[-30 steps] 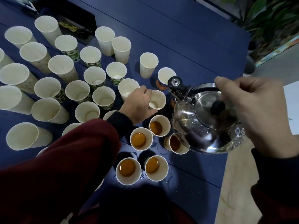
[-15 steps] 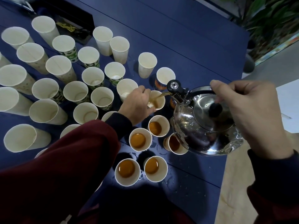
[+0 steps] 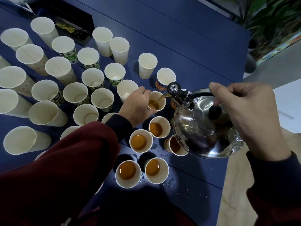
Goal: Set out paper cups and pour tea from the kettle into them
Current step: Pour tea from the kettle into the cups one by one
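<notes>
A person's right hand [image 3: 249, 118] grips the kettle [image 3: 202, 126] by its handle, tilting it so tea [image 3: 164, 95] streams from the spout into a cup [image 3: 156, 101] held steady by the curled fingers of the left hand [image 3: 136, 107]. Five filled cups [image 3: 141, 141] stand just below those fingers on the blue table [image 3: 179, 38]; empty cups [image 3: 96, 80] crowd to their left.

Dark red sleeves [image 3: 65, 160] (navy cuffs [image 3: 120, 126] at both wrists), bare hands [image 3: 138, 105].

dim overall | bright pool on table [image 3: 187, 185] below grip | glare on kettle [image 3: 195, 128] beside grip | dark shadow nearest wearer | edges bowed, slightly soft
</notes>
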A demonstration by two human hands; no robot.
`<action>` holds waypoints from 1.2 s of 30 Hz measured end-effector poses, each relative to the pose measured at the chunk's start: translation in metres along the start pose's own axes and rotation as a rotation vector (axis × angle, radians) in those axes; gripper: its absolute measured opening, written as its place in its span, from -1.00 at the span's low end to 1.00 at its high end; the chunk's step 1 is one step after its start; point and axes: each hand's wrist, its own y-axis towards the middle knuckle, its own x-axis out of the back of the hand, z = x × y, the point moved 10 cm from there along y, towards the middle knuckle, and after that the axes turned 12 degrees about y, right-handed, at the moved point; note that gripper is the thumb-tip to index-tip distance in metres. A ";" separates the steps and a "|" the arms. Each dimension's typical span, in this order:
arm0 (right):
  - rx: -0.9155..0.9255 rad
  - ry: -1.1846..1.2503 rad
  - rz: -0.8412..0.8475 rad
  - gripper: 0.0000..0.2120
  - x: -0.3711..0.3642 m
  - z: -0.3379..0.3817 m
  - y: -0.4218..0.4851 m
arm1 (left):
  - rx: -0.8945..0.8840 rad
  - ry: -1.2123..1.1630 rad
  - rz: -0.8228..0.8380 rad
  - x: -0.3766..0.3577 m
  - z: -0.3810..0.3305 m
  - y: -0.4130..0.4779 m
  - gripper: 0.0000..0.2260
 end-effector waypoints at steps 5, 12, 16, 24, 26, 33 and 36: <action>0.011 0.028 -0.026 -0.54 0.002 0.001 0.000 | 0.005 0.001 0.009 0.000 0.001 0.000 -0.51; -0.002 0.115 -0.069 -0.57 0.005 0.000 0.001 | -0.007 -0.005 0.014 0.002 -0.002 -0.001 -0.49; -0.031 0.248 -0.146 -0.57 0.015 0.002 0.005 | 0.003 -0.042 -0.070 0.016 -0.003 -0.001 -0.32; -0.007 0.285 -0.166 -0.56 0.018 0.013 0.021 | 0.033 -0.035 -0.011 0.027 -0.001 0.034 -0.56; 0.015 0.269 -0.169 -0.56 0.019 0.015 0.027 | 0.029 -0.026 0.031 0.023 -0.004 0.046 -0.55; 0.011 0.221 -0.165 -0.55 0.030 0.009 0.052 | 0.060 0.053 0.138 0.005 -0.014 0.079 -0.42; 0.052 0.155 -0.133 -0.56 0.026 0.010 0.058 | 0.059 0.096 0.128 0.001 -0.017 0.088 -0.40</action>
